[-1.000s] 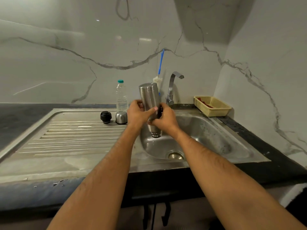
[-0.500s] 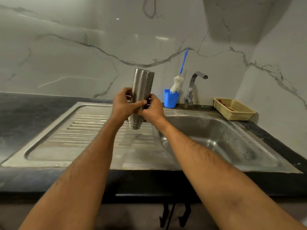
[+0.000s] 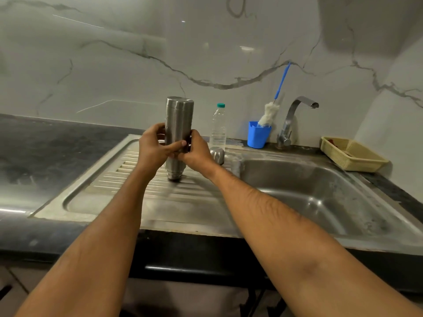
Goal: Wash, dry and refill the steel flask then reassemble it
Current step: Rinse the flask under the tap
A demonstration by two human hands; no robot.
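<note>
The steel flask [image 3: 179, 133] stands upside down, mouth end down, on the ribbed drainboard [image 3: 146, 191] near its back edge. Its neck touches or sits just above the ribs; which one cannot be told. 0.5 s ago the flask was held clear above the drainboard, and 1 s ago it was over the sink basin [image 3: 320, 193], so it has come left and down. The left hand [image 3: 155, 149] wraps the lower body from the left, thumb laid across the front. The right hand [image 3: 196, 153] clamps it from the right, fingers curled round the far side. Both hands grip the flask as they did in the 2 earlier frames.

Just right of the flask, at the back edge of the drainboard, a small steel cup [image 3: 217, 155] lies partly behind the right hand, with a clear plastic bottle [image 3: 218, 126] with a green cap standing behind it. Farther right on the counter [image 3: 45, 152] a blue cup [image 3: 257, 135] holds a bottle brush [image 3: 272, 110] with a blue handle, beside the tap [image 3: 295, 117]. A yellow basket [image 3: 352, 154] sits at the sink's far right corner.
</note>
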